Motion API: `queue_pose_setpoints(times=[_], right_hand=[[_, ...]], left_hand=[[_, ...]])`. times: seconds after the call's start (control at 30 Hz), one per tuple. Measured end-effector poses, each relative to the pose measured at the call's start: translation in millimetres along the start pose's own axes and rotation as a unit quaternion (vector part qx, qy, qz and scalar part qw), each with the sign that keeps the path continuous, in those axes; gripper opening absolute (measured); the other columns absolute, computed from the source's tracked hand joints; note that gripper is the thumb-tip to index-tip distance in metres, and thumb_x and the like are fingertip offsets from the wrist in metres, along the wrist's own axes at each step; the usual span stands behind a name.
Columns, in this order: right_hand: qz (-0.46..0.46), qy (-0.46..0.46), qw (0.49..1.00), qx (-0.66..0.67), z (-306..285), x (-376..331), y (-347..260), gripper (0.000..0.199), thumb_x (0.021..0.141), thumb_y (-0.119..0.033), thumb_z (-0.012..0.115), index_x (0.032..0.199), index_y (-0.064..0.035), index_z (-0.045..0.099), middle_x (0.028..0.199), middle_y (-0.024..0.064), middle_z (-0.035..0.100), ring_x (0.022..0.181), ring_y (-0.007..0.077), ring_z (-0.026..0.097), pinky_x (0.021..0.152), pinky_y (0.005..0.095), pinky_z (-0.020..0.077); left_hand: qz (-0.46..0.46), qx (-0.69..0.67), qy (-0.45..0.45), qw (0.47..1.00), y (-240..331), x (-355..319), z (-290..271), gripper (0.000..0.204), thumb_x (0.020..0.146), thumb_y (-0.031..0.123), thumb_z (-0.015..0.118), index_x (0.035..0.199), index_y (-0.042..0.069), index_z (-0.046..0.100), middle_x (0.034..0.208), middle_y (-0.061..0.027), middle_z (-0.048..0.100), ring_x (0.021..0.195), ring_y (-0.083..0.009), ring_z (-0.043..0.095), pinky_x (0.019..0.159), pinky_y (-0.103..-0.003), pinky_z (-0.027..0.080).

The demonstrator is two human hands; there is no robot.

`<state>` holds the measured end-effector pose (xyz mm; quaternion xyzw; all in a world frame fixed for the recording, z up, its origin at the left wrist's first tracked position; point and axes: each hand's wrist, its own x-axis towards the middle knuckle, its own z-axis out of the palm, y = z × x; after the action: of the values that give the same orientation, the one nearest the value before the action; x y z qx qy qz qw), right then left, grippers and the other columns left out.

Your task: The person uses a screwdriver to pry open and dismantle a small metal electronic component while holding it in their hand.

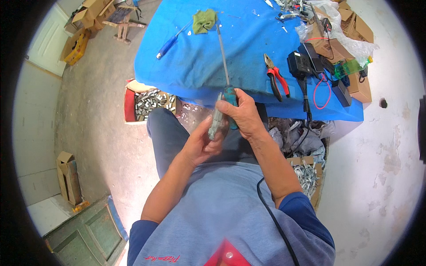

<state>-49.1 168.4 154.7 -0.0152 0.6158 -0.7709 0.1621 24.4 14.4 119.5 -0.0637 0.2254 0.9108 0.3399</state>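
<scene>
My right hand (242,113) grips the teal handle of a long screwdriver (224,62), whose thin metal shaft points away over the blue table (195,66). My left hand (202,142) holds a small grey-green rectangular part (216,123) upright, pressed against the screwdriver handle. Both hands are above my lap, just in front of the table's near edge.
Red-handled pliers (277,77), black power adapters (301,62) with red wire, a blue-handled tool (167,45) and a green cloth (204,20) lie on the table. A box of metal parts (148,104) stands on the floor at left, another carton (306,175) at right. A black cable (275,221) runs down my chest.
</scene>
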Motion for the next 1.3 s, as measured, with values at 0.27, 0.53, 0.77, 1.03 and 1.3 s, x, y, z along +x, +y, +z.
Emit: queue_pose_setpoints(times=[0.27,0.53,0.77,1.03,1.3], right_hand=[[0.029,0.01,0.999,0.016,-2,7,7,0.036,0.083,-0.025,0.079,0.103,-0.0005,0.061,0.083,0.0029,0.062,0.064,0.0091,0.057,0.052,0.0238,0.0478],[0.087,-0.051,0.991,0.088,-11,15,-9,0.035,0.088,-0.02,0.073,0.113,-0.001,0.059,0.099,0.0101,0.068,0.085,0.0141,0.066,0.077,0.0278,0.0553],[0.113,-0.079,0.987,0.082,-19,25,-7,0.038,0.088,-0.021,0.072,0.116,-0.0013,0.057,0.099,0.0116,0.068,0.087,0.015,0.066,0.078,0.03,0.0563],[0.119,-0.082,0.985,0.094,-17,28,-2,0.037,0.087,-0.022,0.072,0.115,-0.0013,0.058,0.099,0.0114,0.068,0.087,0.0154,0.066,0.077,0.0296,0.0559],[0.098,-0.05,0.992,0.063,-14,29,1,0.03,0.086,-0.021,0.073,0.106,-0.0021,0.06,0.09,0.007,0.066,0.077,0.0121,0.062,0.067,0.0257,0.0515]], left_hand=[[-0.003,0.025,0.005,1.0,4,4,1,0.048,0.099,0.057,0.043,0.112,0.012,0.056,0.065,0.0041,0.044,0.046,-0.0054,0.028,0.046,-0.022,0.025],[-0.042,0.054,0.084,0.994,16,16,20,0.048,0.1,0.059,0.039,0.107,0.015,0.056,0.057,0.0045,0.037,0.045,-0.007,0.026,0.047,-0.024,0.023],[-0.046,0.055,0.083,0.994,16,26,15,0.044,0.099,0.059,0.044,0.101,0.017,0.059,0.057,0.0042,0.039,0.045,-0.0072,0.028,0.045,-0.023,0.021],[-0.038,0.075,0.062,0.995,17,27,5,0.046,0.099,0.059,0.044,0.104,0.015,0.059,0.057,0.004,0.039,0.045,-0.0074,0.028,0.047,-0.024,0.022],[-0.017,-0.008,0.006,1.0,16,22,-4,0.049,0.101,0.056,0.041,0.11,0.011,0.056,0.06,0.0042,0.042,0.046,-0.0051,0.03,0.047,-0.021,0.023]])
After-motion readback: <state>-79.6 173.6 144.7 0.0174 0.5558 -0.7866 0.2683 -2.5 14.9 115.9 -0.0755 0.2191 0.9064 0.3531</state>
